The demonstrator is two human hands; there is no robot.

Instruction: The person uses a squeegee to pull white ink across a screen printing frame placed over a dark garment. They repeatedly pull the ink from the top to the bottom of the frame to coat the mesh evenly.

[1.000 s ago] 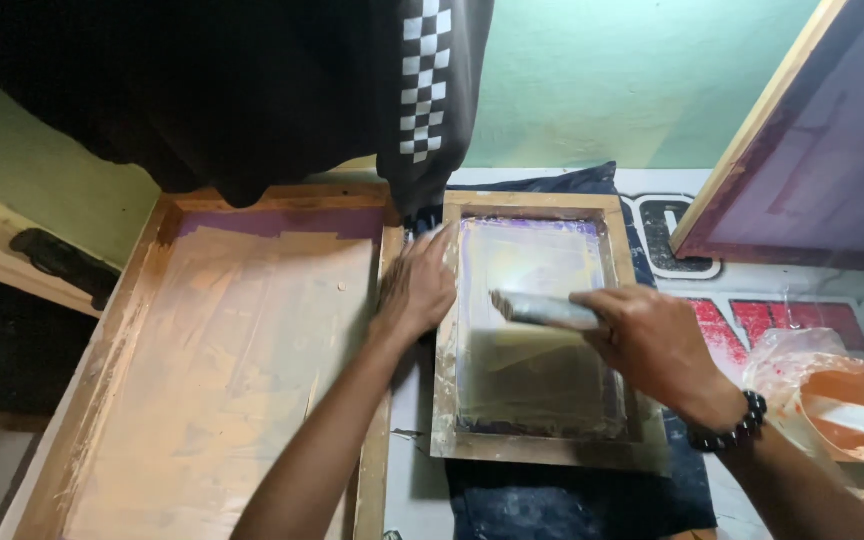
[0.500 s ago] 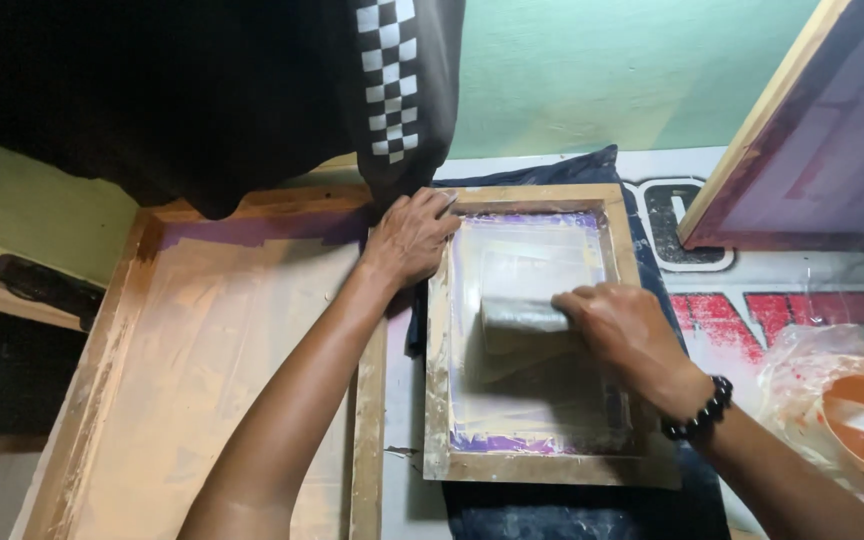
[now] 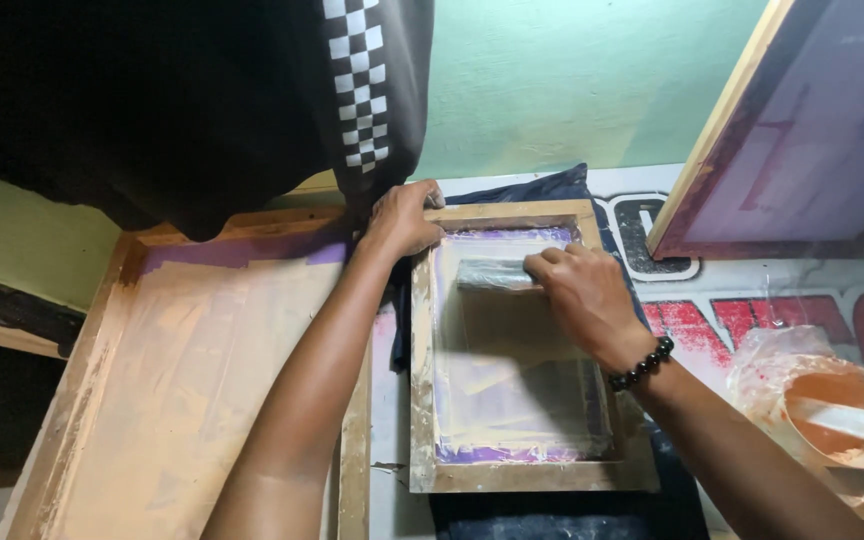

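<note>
Wooden and paint-smeared, the small screen frame (image 3: 422,400) lies at centre frame over dark blue cloth (image 3: 552,515). The right hand (image 3: 584,293) is closed around a pale squeegee (image 3: 492,275) pressed to the mesh near the frame's top edge — the left hand (image 3: 404,218) grips the frame's upper-left corner. A larger wooden frame (image 3: 82,390) fills the lower left, another frame (image 3: 712,150) leans at upper right, and a black garment (image 3: 172,100) hangs against the green wall (image 3: 572,80). At lower right a plastic-wrapped bowl (image 3: 832,440) holds orange ink and a white spatula (image 3: 857,420).
</note>
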